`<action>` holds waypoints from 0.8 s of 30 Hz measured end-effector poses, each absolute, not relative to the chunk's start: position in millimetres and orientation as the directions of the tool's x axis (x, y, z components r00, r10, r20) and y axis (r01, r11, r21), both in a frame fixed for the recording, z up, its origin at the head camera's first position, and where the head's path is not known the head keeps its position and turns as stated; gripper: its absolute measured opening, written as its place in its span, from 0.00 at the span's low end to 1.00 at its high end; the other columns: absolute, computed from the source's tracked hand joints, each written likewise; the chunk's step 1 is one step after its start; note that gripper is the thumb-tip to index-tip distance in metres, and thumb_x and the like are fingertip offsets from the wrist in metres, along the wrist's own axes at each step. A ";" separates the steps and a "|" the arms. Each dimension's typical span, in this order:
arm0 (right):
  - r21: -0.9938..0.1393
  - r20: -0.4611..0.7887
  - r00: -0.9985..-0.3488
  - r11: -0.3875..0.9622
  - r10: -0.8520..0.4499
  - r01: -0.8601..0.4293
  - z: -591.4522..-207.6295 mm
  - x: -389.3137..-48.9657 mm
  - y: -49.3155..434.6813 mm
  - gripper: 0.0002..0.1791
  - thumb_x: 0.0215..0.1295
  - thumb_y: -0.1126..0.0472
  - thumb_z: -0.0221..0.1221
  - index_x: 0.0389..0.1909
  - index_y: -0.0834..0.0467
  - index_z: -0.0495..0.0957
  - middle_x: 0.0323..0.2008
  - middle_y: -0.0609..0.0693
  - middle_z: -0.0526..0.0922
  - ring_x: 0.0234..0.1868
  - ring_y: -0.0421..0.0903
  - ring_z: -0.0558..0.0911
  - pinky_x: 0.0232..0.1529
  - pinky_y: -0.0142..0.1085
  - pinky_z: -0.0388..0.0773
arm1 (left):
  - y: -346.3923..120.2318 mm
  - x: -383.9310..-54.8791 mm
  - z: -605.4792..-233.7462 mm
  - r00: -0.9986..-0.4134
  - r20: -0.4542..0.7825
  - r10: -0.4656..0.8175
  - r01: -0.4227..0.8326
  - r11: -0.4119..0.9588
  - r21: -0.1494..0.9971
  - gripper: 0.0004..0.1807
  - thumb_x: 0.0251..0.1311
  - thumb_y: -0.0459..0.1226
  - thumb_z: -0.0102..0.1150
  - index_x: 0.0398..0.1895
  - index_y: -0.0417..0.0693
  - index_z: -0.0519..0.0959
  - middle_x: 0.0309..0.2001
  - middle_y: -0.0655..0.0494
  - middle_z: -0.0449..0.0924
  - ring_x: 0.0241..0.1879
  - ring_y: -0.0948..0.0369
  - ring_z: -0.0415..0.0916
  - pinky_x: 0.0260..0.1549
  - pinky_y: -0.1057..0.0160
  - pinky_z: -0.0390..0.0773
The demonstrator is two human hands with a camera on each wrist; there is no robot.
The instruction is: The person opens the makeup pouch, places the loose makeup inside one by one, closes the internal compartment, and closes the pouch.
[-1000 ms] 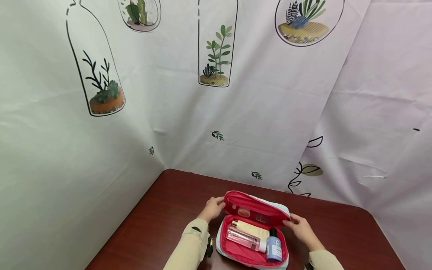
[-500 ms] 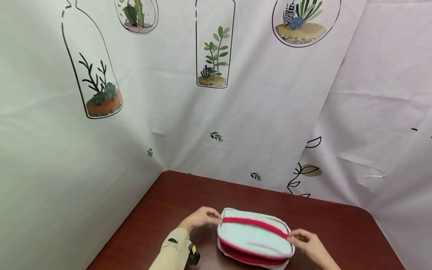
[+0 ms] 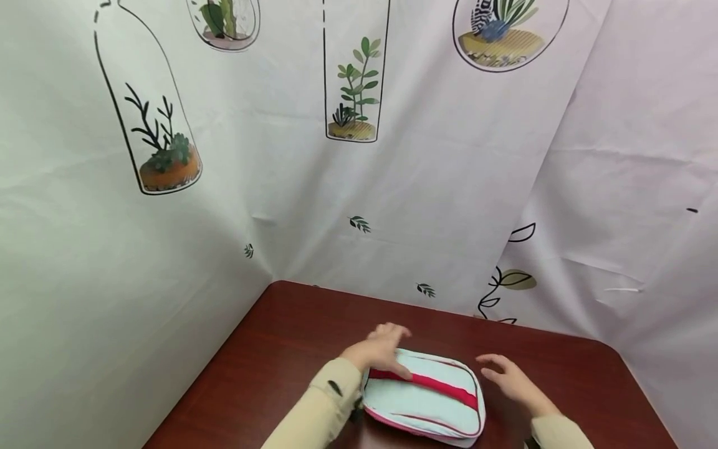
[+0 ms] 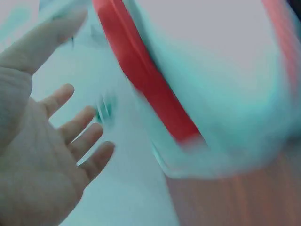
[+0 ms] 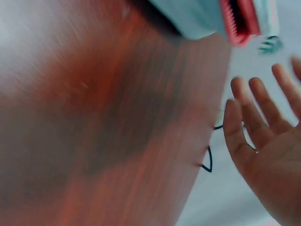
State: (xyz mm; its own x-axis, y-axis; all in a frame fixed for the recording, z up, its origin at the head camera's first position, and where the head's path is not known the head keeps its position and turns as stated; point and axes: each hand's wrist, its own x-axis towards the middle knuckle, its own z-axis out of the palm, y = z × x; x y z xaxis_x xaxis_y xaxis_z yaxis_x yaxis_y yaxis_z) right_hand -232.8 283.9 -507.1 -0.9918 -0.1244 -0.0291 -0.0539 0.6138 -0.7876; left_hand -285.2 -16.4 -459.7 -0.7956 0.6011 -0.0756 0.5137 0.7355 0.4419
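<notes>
A pale blue toiletry bag with a red strap across its lid lies on the table, its lid folded down. Over the bag's left end hovers my left hand, fingers spread; the left wrist view shows the same hand with its palm bare and the red strap beside it. My right hand is off the bag's right end, fingers loosely extended. In the right wrist view that hand holds nothing, and a red zipper edge shows at the bag's corner. The bag's contents are hidden.
The bag stands on a dark red-brown wooden table. A white cloth backdrop printed with bottled plants hangs behind the table and along its left side.
The bag's lid was raised over several bottles and has come down over them. Both hands have let go of the lid; the left has moved right, over the bag.
</notes>
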 end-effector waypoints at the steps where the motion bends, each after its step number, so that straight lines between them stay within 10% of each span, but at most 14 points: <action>1: -0.757 -0.019 -0.988 0.648 -0.153 -0.086 -507.7 -240.5 283.2 0.15 0.61 0.71 0.54 0.50 0.66 0.74 0.46 0.63 0.76 0.50 0.62 0.73 0.44 0.54 0.71 | -2.5 -281.9 -456.3 -0.772 -0.102 0.627 0.551 0.741 0.383 0.47 0.34 0.53 0.75 0.62 0.57 0.64 0.59 0.56 0.62 0.60 0.56 0.57 0.55 0.56 0.61; 8: -0.649 -0.024 -0.942 0.721 -0.335 -0.240 -517.6 -268.6 273.7 0.15 0.59 0.75 0.52 0.46 0.64 0.79 0.44 0.60 0.80 0.48 0.60 0.76 0.43 0.51 0.74 | 57.0 -264.5 -468.5 -0.657 -0.296 0.694 0.718 0.695 0.036 0.68 0.20 0.60 0.75 0.72 0.72 0.46 0.71 0.63 0.44 0.70 0.58 0.42 0.62 0.48 0.52; 16: -0.374 0.162 -0.964 0.891 -0.209 -0.256 -519.4 -263.0 268.0 0.06 0.55 0.67 0.62 0.27 0.52 0.81 0.27 0.41 0.74 0.35 0.45 0.73 0.38 0.43 0.73 | 67.7 -259.7 -478.8 -0.678 -0.327 0.658 0.692 0.722 0.017 0.68 0.20 0.61 0.75 0.71 0.73 0.45 0.70 0.62 0.48 0.68 0.58 0.47 0.57 0.41 0.57; 24: -0.255 0.260 -0.948 0.934 -0.183 -0.251 -519.2 -262.8 266.2 0.03 0.58 0.63 0.61 0.28 0.54 0.77 0.30 0.44 0.77 0.37 0.48 0.78 0.40 0.48 0.72 | 74.2 -264.2 -499.0 -0.749 -0.164 0.642 0.663 0.729 -0.170 0.62 0.22 0.66 0.72 0.69 0.74 0.53 0.61 0.64 0.61 0.60 0.62 0.59 0.50 0.43 0.65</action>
